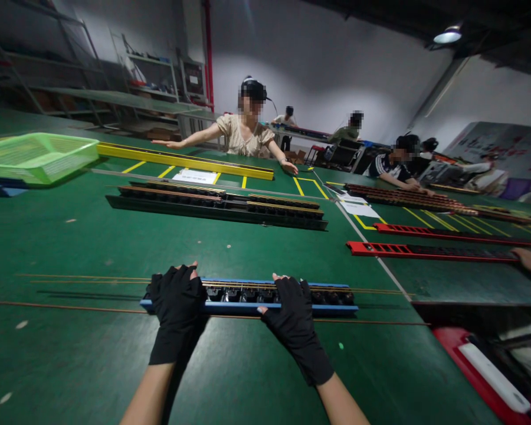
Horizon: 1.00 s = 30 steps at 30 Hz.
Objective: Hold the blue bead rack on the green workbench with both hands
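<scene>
Directly under both hands' fingers (190,276): blue rail (243,306)

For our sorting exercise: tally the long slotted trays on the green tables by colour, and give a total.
Blue tray, under both gloved hands: 1
Black trays: 2, stacked or side by side, hard to separate
Red trays: 2
Dark red tray by the seated person: 1, blurred
Total: 6

Left hand (177,295) in black fingerless glove laid over left end of blue rail fixture (248,299), right hand (292,307) gloved, resting mid-rail, fingers draped across it, fixture near front edge of green worktable (71,248), thin copper rods (71,304) alongside
</scene>
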{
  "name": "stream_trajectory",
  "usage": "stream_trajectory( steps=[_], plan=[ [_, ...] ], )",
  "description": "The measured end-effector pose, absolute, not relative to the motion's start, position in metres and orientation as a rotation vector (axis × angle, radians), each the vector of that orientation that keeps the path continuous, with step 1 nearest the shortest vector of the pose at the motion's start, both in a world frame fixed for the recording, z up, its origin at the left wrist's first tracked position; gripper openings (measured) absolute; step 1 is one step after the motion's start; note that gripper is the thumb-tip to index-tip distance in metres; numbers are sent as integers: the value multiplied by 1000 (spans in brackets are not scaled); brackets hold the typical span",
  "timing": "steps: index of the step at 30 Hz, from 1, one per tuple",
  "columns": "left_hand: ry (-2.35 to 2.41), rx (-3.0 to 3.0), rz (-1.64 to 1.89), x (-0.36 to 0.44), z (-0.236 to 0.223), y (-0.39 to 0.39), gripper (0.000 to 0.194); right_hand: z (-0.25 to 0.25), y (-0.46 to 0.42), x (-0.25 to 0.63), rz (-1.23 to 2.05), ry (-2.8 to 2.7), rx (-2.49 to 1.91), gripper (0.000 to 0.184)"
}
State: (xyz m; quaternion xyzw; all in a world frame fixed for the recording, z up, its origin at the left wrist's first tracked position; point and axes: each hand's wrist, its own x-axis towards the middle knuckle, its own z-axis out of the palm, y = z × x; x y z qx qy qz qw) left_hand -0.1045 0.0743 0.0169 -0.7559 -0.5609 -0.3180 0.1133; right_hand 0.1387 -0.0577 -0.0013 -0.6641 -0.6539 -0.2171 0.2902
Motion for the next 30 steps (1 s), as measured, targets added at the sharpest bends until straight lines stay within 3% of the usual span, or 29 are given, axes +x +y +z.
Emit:
stream_trajectory(
  steps=[30],
  plan=[
    [-1689, -2262, -871, -104, 21, 73, 45, 1, -58, 139, -568, -1751, -1778, 69]
  ],
)
